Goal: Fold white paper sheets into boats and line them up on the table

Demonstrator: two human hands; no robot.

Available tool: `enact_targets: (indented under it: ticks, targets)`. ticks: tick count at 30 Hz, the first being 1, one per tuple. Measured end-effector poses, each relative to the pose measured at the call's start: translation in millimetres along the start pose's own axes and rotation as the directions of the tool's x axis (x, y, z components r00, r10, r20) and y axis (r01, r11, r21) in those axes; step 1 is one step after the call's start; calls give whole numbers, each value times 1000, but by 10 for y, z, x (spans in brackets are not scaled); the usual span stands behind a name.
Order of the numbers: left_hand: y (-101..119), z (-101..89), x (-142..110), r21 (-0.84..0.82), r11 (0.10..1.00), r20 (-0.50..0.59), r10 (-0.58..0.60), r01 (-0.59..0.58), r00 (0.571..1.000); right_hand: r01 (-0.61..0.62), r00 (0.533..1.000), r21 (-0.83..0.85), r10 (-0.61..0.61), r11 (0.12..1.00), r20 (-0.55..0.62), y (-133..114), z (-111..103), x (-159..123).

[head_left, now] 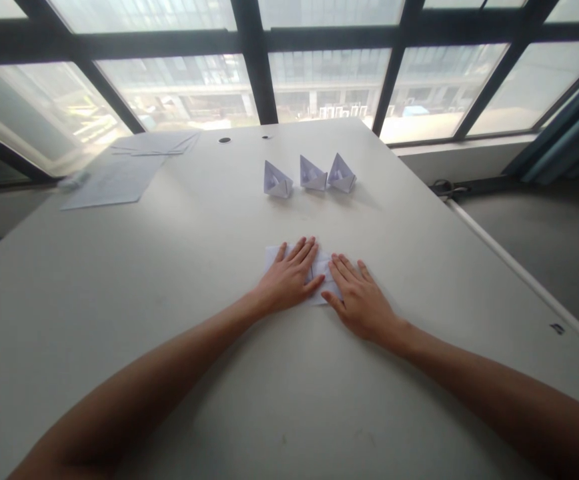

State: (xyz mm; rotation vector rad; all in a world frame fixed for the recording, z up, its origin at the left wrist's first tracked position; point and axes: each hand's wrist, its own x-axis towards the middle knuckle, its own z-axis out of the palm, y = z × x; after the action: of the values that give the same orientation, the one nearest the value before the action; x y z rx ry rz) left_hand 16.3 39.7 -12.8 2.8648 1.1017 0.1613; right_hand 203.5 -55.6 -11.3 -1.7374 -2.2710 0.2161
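A folded sheet of white paper [321, 268] lies flat on the white table, partly covered by both hands. My left hand [291, 277] rests flat over its left part, fingers stretched forward. On its right part lies my right hand [357, 293], also flat, with the thumb apart from the other fingers. Creases and folded edges show in the gap between the hands. Beyond them stand three folded paper boats: a left one [277, 181], a middle one [312, 176] and a right one [341, 175]. The middle and right boats nearly touch.
Flat white paper sheets [114, 181] lie at the table's far left, with more papers [157, 144] behind them. Two cable holes, one of them a dark oval [225, 140], are near the back edge. Large windows rise behind the table [194, 400]; a blue curtain [564, 127] hangs at right.
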Motion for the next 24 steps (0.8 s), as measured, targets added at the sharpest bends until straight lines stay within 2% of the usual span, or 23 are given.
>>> enact_targets:
  ticks: [2, 5, 8, 10, 15, 21, 24]
  targets:
    - [2, -5, 0, -6, 1000, 2, -1, 1, 1000, 8, 1000, 14, -7, 1000, -13, 3, -7, 5]
    - [10, -12, 0, -8, 1000, 2, -11, 11, 1000, 86, 996, 46, -85, 995, -21, 6, -29, 10]
    - [17, -17, 2, -7, 1000, 4, -16, 16, 1000, 162, 987, 65, -163, 985, 14, 2, -39, 5]
    - [21, -19, 3, -6, 1000, 6, -20, 20, 1000, 162, 986, 57, -165, 985, 35, -4, -36, -2]
    - [14, -20, 4, -3, 1000, 8, -17, 17, 1000, 80, 996, 10, -81, 997, 38, -28, -11, -18]
    - [-6, -18, 4, 4, 1000, 17, -2, 2, 1000, -79, 997, -20, 78, 997, -22, -38, 68, -41]
    - [-3, -22, 3, 0, 1000, 15, -4, 4, 1000, -120, 991, -12, 119, 993, -53, -18, 79, -33]
